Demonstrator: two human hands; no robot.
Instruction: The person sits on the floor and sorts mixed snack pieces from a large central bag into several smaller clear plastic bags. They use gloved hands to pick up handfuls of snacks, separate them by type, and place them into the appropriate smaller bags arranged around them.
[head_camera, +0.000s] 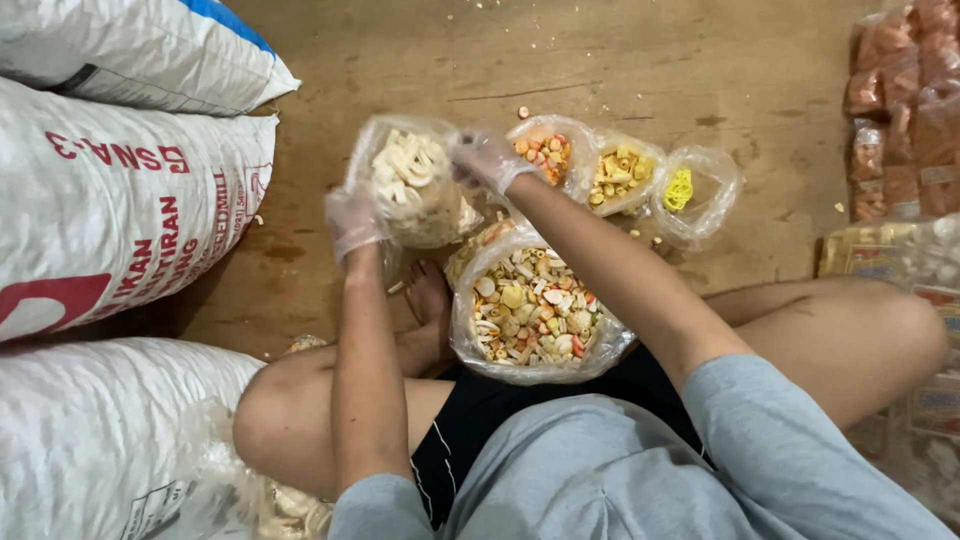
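Note:
I sit cross-legged on a brown floor. My left hand (352, 222), in a thin clear glove, grips the near left side of a clear plastic bag of white crackers (415, 185). The gloved right hand (483, 160) holds the same bag at its top right rim. In front of my legs stands an open bag of mixed coloured crackers (530, 310). Behind it lie a bag of orange pieces (545, 152), a bag of yellow pieces (618, 177) and a nearly empty bag with a yellow lump (690, 195).
Large white woven sacks (110, 190) are stacked along the left. Packets of orange snacks (900, 110) lie at the right edge, with more packets (900, 260) below them. A few loose crumbs dot the floor.

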